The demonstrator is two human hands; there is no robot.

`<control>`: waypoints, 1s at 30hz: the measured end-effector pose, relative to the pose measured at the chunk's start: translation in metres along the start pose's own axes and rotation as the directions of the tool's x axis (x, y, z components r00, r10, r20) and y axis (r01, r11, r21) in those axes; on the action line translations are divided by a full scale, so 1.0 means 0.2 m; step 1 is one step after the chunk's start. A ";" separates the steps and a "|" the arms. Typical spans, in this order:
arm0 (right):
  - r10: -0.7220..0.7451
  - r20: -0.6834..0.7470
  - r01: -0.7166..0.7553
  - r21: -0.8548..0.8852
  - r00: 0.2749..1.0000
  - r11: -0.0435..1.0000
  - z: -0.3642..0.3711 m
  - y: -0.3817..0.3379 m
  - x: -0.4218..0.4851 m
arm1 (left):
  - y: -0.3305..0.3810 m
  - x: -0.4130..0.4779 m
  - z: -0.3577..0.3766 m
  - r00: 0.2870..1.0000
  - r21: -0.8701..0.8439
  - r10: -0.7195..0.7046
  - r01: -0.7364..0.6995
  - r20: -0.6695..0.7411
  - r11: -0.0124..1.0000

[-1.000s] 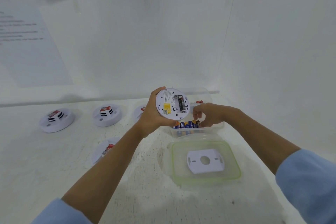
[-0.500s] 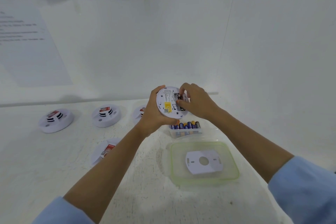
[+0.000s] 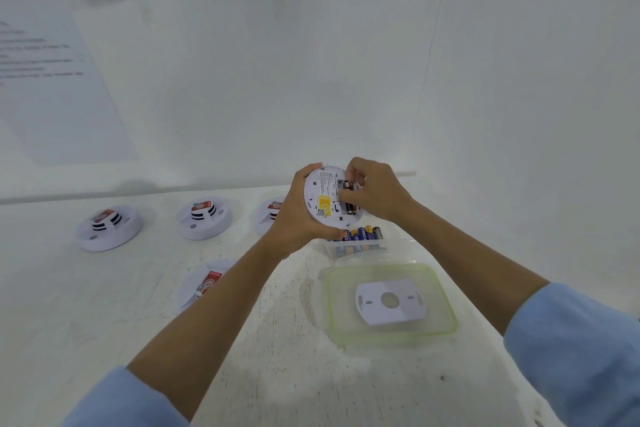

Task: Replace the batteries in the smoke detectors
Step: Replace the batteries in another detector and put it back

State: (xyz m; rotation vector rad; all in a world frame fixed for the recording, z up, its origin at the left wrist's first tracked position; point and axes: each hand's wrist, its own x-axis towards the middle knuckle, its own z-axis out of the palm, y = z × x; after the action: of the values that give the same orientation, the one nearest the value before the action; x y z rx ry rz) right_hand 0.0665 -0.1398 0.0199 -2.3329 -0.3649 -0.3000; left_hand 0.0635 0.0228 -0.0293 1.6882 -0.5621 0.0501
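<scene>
Smoke detector [image 3: 323, 199], back up: gripped by left hand [image 3: 294, 215]; right hand [image 3: 375, 192] pinching battery [image 3: 350, 207] at its compartment.

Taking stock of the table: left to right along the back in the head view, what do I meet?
Leftmost smoke detector → second smoke detector → third smoke detector → left hand → held smoke detector → right hand.

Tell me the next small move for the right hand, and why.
Probably press the battery flat into its bay, then let go. The left hand grips the smoke detector back side up, and the right hand pinches the battery at the open bay. Whether it sits fully home is hidden by the fingers.
</scene>
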 end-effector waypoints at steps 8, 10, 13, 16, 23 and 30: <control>-0.029 -0.021 0.027 -0.084 0.999 0.996 -0.01 -0.03 0.01 | 0.00 -0.01 -0.01 1.000 -0.001 -0.018 0.018 -0.023 1.000; -0.061 -0.051 0.055 -0.108 0.997 0.993 -0.01 -0.03 0.00 | 0.01 0.00 0.00 1.000 -0.006 -0.017 0.016 -0.025 1.000; -0.072 -0.082 0.071 -0.008 0.994 0.997 -0.01 -0.04 -0.01 | 0.02 0.00 0.00 1.000 -0.015 -0.009 0.009 -0.025 1.000; 0.016 -0.193 0.025 0.211 0.981 0.977 -0.04 -0.05 -0.01 | 0.04 0.01 -0.01 1.000 -0.006 -0.009 0.009 -0.023 1.000; 0.350 -0.010 -0.344 -0.211 0.937 0.915 -0.14 0.14 0.02 | 0.04 0.03 -0.04 0.996 0.027 -0.018 0.020 -0.093 0.999; 0.483 0.246 -0.289 -0.550 0.841 0.783 0.04 0.23 0.02 | 0.03 0.07 -0.04 0.993 0.039 -0.031 0.035 -0.111 0.999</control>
State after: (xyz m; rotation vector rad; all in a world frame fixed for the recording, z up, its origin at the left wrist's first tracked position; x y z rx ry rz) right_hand 0.0871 -0.1661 -0.0138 -2.9052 0.0511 0.3121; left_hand 0.0749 0.0251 -0.0175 1.7229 -0.4529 0.1311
